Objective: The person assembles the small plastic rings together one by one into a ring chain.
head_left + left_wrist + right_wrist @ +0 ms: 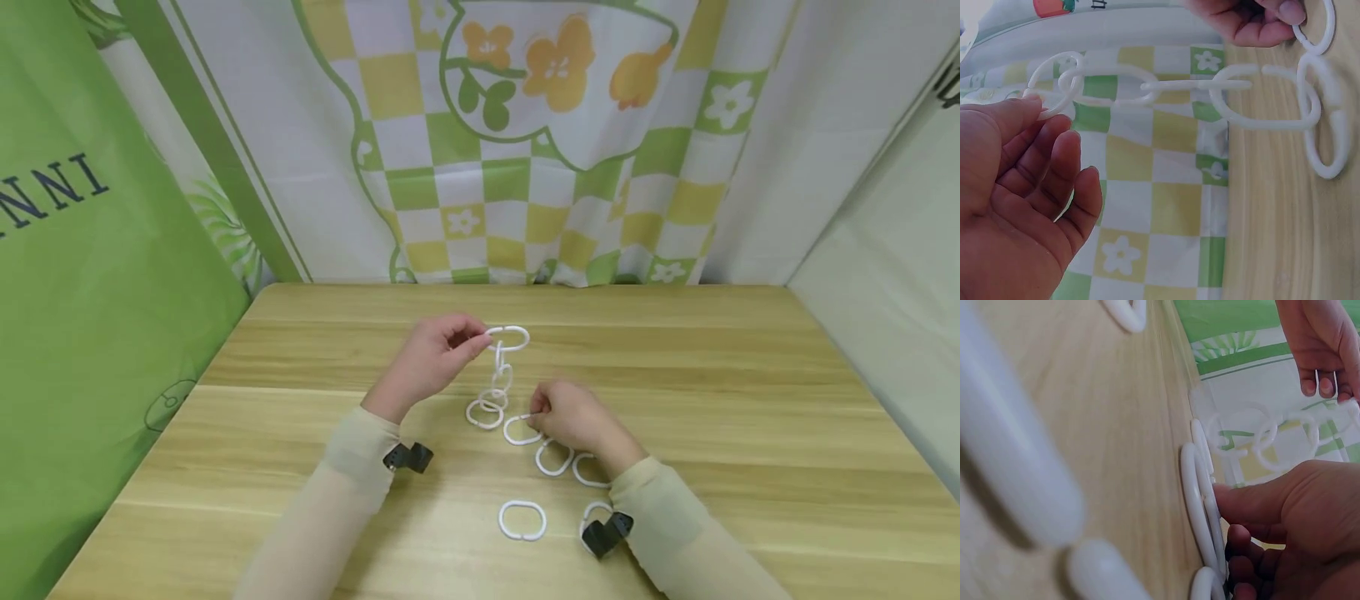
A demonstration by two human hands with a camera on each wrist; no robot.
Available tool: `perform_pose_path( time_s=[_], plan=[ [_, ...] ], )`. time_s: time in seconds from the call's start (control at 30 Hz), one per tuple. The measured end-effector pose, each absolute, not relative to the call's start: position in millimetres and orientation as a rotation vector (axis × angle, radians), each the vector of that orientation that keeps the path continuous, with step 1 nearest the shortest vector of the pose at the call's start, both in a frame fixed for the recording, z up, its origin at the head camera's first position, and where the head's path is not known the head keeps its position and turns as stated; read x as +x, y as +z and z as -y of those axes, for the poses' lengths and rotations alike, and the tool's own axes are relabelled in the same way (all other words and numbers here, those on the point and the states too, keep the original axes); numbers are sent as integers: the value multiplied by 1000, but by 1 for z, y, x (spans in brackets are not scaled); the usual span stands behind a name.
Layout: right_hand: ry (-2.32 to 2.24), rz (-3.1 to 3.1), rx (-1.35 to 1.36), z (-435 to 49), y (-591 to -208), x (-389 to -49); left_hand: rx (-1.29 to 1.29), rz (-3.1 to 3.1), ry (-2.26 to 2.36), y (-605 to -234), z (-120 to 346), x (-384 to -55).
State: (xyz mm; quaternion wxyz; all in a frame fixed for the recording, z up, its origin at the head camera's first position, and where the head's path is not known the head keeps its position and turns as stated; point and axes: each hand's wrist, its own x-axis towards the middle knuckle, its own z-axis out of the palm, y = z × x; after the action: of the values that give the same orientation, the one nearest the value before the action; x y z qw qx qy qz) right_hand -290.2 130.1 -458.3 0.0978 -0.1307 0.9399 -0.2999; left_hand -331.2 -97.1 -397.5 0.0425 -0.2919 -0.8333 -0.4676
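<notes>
My left hand point(423, 362) pinches the top white plastic link point(517, 327) of a short chain between thumb and forefinger, above the table. The linked rings point(1266, 124) hang down from it, and the lowest link point(472, 423) lies on the wood. Each link is an oval with a small split in its side. To the right of the chain's foot, my right hand point(577, 417) is low at the tabletop, thumb and forefinger pinching a single loose link point(513, 439). That same link point(1329, 31) shows between its fingertips in the left wrist view.
More loose white links lie on the wooden table point(300, 467): one ring point(545, 518) at the front, others beside and under the right forearm. A patterned curtain point(510, 183) hangs behind the far edge, with a green cloth point(97, 292) at the left.
</notes>
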Motion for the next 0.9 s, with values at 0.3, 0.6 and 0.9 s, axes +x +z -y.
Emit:
perform_pose_path(
  time_s=[0.3,0.6,0.9],
  plan=[
    [-906,-2760,-455,-137,-457,-291,-1003,2540,-1383,-404,85,-330],
    [-1260,-2616,-499,-163,-433,-291,-1085,2533,-1352,-408,78,-328],
    [-1335,-2743,-579,-174,-406,-289,-1131,2543,-1332,-414,73,-327]
  ],
)
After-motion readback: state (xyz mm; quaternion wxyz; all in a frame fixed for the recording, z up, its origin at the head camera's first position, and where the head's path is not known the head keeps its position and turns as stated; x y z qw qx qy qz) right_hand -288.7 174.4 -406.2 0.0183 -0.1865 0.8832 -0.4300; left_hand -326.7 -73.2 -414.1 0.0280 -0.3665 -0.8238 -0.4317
